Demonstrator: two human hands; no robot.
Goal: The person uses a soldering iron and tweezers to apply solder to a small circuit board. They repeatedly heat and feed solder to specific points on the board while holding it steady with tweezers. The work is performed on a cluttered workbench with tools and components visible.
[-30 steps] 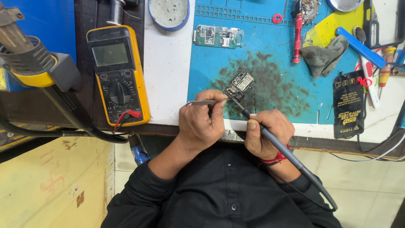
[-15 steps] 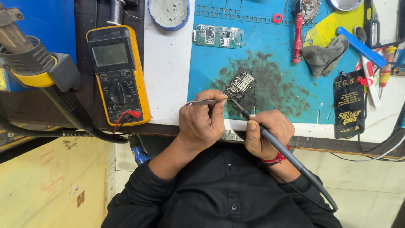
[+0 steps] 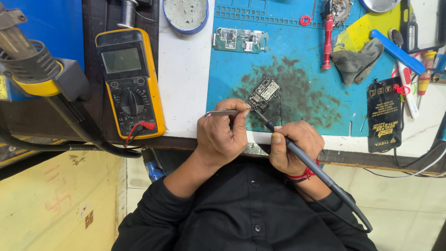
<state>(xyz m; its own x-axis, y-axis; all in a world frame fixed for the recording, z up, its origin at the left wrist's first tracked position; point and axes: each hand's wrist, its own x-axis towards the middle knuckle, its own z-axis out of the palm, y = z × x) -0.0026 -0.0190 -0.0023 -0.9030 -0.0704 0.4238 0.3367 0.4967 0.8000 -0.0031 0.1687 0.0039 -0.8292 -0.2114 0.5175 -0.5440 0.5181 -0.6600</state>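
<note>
A small dark circuit board (image 3: 264,94) lies on the stained blue work mat (image 3: 297,65). My left hand (image 3: 223,132) pinches metal tweezers (image 3: 222,113) whose tips reach the board's lower left edge. My right hand (image 3: 292,146) grips a grey soldering iron (image 3: 306,160) like a pen, its tip touching the board's lower edge. The iron's cable trails back past my right wrist, which wears a red band.
A yellow multimeter (image 3: 130,83) lies at the left with a red probe plugged in. A hot-air gun (image 3: 32,65) sits far left. Further back lie a green circuit board (image 3: 239,40), a round tin (image 3: 186,14), a red screwdriver (image 3: 327,39), a grey cloth (image 3: 355,60) and a black battery (image 3: 384,114).
</note>
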